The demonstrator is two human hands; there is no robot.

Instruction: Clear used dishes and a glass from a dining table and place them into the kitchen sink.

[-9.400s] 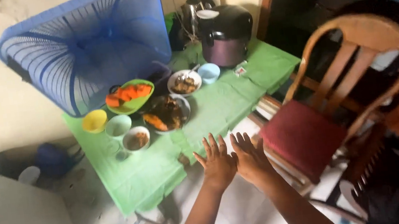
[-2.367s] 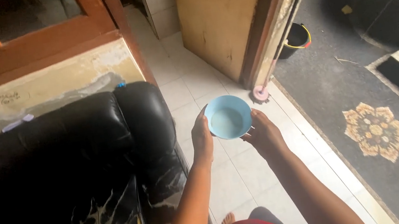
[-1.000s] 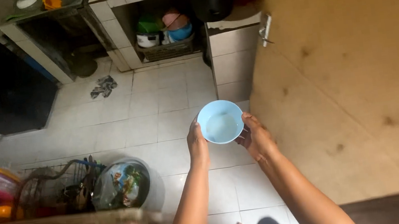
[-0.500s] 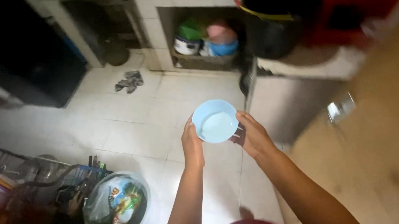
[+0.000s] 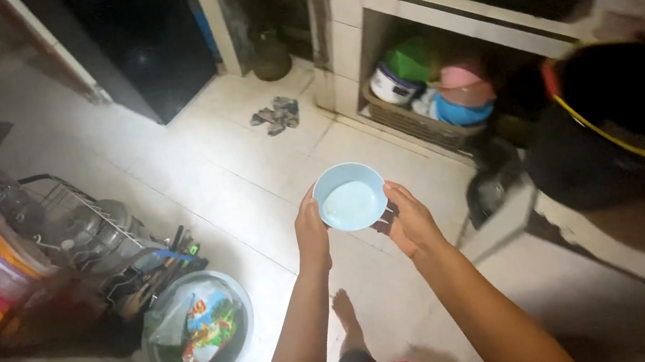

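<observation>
A light blue bowl with a little pale liquid in it is held level in front of me, above a white tiled floor. My left hand grips its left rim and my right hand grips its right rim. My bare foot shows on the tiles below the bowl.
A large black bucket stands on a low ledge at right. Under the tiled counter a basket holds coloured bowls. A wire dish rack and a basin with packets sit at left. A rag lies on the floor.
I have walked from the green table, picked up the blue bowl with both hands and carried it into the kitchen. In the last half second the view swung right toward the bucket.
</observation>
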